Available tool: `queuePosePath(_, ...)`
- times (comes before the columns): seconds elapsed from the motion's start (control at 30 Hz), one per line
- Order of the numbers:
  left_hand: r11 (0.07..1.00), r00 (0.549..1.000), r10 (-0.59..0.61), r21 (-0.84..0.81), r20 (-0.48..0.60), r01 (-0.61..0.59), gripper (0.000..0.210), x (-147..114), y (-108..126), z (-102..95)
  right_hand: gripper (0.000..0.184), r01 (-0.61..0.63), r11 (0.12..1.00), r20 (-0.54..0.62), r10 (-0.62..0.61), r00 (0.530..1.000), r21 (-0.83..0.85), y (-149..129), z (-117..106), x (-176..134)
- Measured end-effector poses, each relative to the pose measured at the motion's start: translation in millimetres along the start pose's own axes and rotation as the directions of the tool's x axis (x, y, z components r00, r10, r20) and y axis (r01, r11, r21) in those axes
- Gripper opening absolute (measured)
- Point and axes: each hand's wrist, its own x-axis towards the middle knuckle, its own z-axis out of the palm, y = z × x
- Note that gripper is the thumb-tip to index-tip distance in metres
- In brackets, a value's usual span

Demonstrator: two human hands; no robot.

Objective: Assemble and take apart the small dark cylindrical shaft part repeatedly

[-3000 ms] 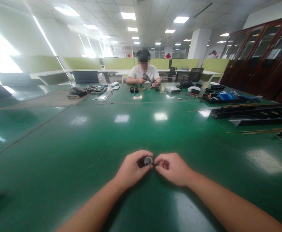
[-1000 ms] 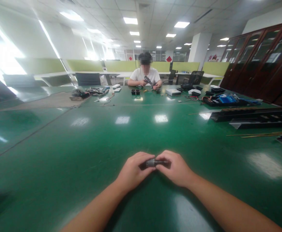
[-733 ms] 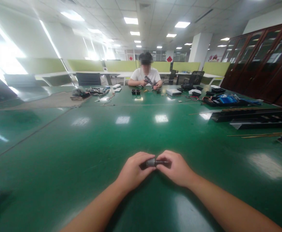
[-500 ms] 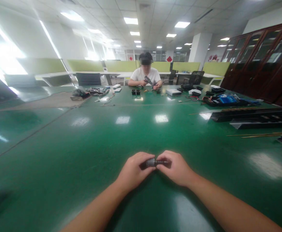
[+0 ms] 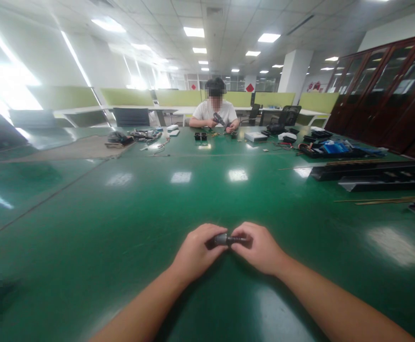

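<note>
Low in the centre of the head view, both hands meet on one small tool part just above the green table. My left hand (image 5: 200, 247) is closed around its thick end, a dark grey cylinder (image 5: 221, 239). From that cylinder a thin, dark, ridged shaft (image 5: 236, 239) runs to the right. My right hand (image 5: 259, 248) pinches the shaft between thumb and fingers. The part lies level, pointing left to right. The cylinder's left end is hidden in my left palm, and the exact kind of part is too small to make out.
Across the green table (image 5: 139, 209) a person (image 5: 214, 111) sits holding a power drill (image 5: 218, 118). Black metal channels (image 5: 374, 173) and thin rods (image 5: 389, 201) lie at the right. Farther back are a tray with blue items (image 5: 335, 147), a white box (image 5: 255, 137) and cables.
</note>
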Motion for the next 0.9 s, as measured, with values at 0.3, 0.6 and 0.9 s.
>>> queuePosePath(0.3, 1.000, 1.000, 0.005, -0.003, -0.004, -0.005, 0.025, -0.4, -0.2, -0.3, 0.006, -0.022, 1.000, -0.010, 0.022, 1.000, -0.016, 1.8, 0.6, 1.7)
queuePosePath(0.6, 1.000, 1.000, 0.002, -0.011, -0.002, -0.002, 0.024, -0.2, 0.4, -0.3, 0.004, -0.034, 0.999, -0.021, 0.033, 0.999, -0.033, 2.1, 0.8, 1.1)
queuePosePath(0.9, 1.000, 1.000, -0.011, 0.020, -0.021, 0.011, 0.024, -0.7, -1.9, -2.0, 0.003, -0.039, 0.999, -0.025, 0.038, 0.999, -0.036, 2.0, -1.0, 0.1)
